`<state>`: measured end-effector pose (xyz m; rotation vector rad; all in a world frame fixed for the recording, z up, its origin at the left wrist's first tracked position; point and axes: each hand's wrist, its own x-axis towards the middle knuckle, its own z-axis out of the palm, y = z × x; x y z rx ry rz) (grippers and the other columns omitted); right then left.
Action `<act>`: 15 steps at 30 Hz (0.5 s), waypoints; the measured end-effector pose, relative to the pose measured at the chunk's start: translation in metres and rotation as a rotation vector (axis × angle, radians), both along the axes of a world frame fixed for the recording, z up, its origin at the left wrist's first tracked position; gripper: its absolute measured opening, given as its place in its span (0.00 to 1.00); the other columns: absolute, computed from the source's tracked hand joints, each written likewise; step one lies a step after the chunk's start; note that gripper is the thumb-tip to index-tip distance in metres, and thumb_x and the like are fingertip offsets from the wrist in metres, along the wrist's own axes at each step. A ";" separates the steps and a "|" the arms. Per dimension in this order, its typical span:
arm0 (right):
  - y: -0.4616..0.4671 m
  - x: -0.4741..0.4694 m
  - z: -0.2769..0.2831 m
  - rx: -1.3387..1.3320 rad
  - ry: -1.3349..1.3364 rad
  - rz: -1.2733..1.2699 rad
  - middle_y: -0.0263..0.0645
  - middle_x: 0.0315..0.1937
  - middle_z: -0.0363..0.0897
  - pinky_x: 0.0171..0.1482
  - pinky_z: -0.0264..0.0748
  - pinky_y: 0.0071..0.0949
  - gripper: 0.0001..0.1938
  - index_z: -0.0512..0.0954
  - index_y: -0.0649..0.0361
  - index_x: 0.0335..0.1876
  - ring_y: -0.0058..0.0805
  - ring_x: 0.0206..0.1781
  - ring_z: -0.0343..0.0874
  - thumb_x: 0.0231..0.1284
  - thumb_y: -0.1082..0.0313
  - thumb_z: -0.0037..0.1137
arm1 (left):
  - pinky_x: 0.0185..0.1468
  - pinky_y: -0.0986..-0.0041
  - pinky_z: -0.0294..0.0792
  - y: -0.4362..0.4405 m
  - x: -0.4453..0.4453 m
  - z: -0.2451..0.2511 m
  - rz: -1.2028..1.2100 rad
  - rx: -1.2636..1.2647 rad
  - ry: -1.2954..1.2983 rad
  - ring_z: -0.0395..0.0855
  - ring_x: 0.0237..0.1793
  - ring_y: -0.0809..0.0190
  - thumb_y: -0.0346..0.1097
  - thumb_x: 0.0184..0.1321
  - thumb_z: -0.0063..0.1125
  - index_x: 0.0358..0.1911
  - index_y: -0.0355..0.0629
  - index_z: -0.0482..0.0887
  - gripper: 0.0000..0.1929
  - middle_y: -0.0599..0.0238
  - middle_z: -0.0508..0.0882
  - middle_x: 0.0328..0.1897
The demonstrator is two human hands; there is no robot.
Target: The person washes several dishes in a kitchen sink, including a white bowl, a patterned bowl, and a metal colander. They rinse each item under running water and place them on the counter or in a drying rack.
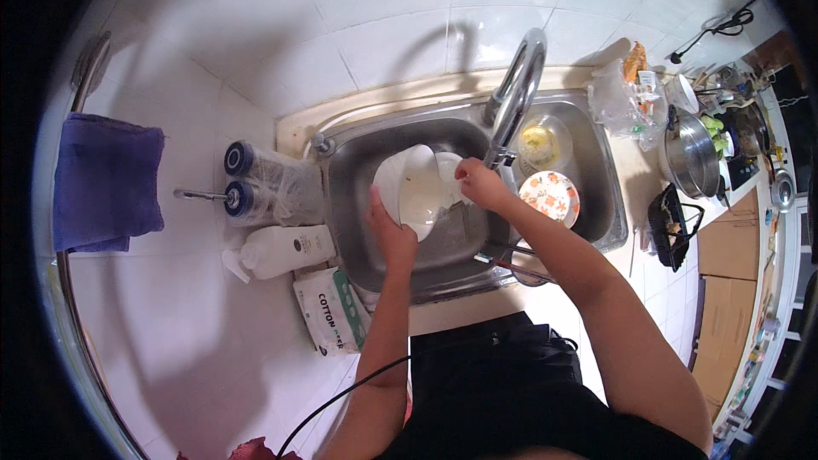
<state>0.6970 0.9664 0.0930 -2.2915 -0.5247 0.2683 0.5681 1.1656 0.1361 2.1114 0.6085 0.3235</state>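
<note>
My left hand grips the rim and side of a white bowl, tilted on its side above the left basin of a stainless steel sink. Cloudy pale liquid shows inside the bowl. My right hand, fingers curled, is beside the bowl's open side and just below the chrome faucet. A white rounded dish appears between the bowl and my right fingers; whether those fingers hold it is unclear.
A floral plate and a clear bowl with yellow contents lie in the right basin. Chopsticks lie near the sink's front edge. At left are a white pump bottle and a tissue pack. A steel pot stands right.
</note>
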 end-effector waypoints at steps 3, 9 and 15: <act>-0.044 0.006 0.001 0.080 0.311 -0.283 0.39 0.38 0.78 0.42 0.75 0.31 0.11 0.78 0.61 0.43 0.32 0.39 0.79 0.52 0.76 0.56 | 0.66 0.54 0.65 -0.003 0.002 0.025 -0.170 0.297 0.022 0.64 0.69 0.39 0.19 0.50 0.55 0.74 0.58 0.56 0.45 0.46 0.63 0.67; -0.068 0.031 0.055 0.644 0.439 -0.512 0.39 0.40 0.81 0.37 0.75 0.24 0.29 0.67 0.60 0.66 0.22 0.38 0.78 0.57 0.75 0.60 | 0.66 0.54 0.65 0.010 -0.002 0.031 -0.153 0.450 -0.223 0.64 0.68 0.39 0.18 0.49 0.52 0.74 0.55 0.56 0.44 0.44 0.62 0.68; -0.066 0.063 0.055 0.508 0.352 -0.285 0.31 0.32 0.76 0.36 0.72 0.21 0.19 0.76 0.58 0.57 0.18 0.33 0.73 0.58 0.76 0.58 | 0.48 0.47 0.82 -0.012 0.000 0.038 0.166 -0.755 -0.044 0.75 0.60 0.36 0.17 0.47 0.45 0.70 0.43 0.57 0.40 0.42 0.68 0.64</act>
